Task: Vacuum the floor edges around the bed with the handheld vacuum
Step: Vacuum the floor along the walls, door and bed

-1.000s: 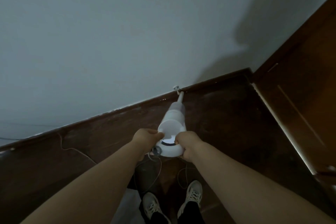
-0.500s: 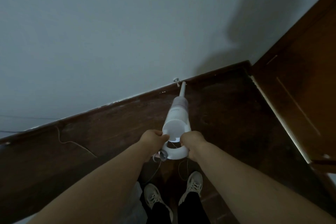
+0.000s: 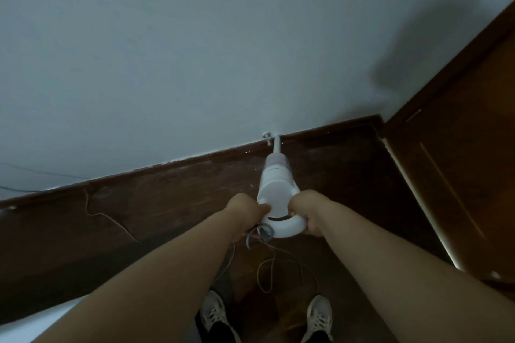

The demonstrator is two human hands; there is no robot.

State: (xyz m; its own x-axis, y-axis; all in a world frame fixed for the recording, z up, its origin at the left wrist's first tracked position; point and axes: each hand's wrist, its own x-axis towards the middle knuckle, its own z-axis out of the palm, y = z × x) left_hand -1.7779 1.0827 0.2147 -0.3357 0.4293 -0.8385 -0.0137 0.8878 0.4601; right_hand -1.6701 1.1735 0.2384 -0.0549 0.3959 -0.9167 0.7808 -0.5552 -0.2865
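Observation:
A white handheld vacuum points away from me, its thin nozzle tip touching the dark baseboard where the floor meets the wall. My left hand grips the left side of the vacuum's looped handle. On the handle's right side my right hand is closed around it. A thin cord hangs from the handle's rear and loops over the dark wooden floor. The bed is out of sight, apart from a pale corner at the bottom left.
A small metal fitting sticks out of the wall just left of the nozzle. A brown wooden door stands at the right. Another thin wire trails along the baseboard at left. My two white shoes are below the cord.
The vacuum's nozzle has slid right along the baseboard, past the metal fitting. Both hands stayed on the handle, and my feet stand wider apart.

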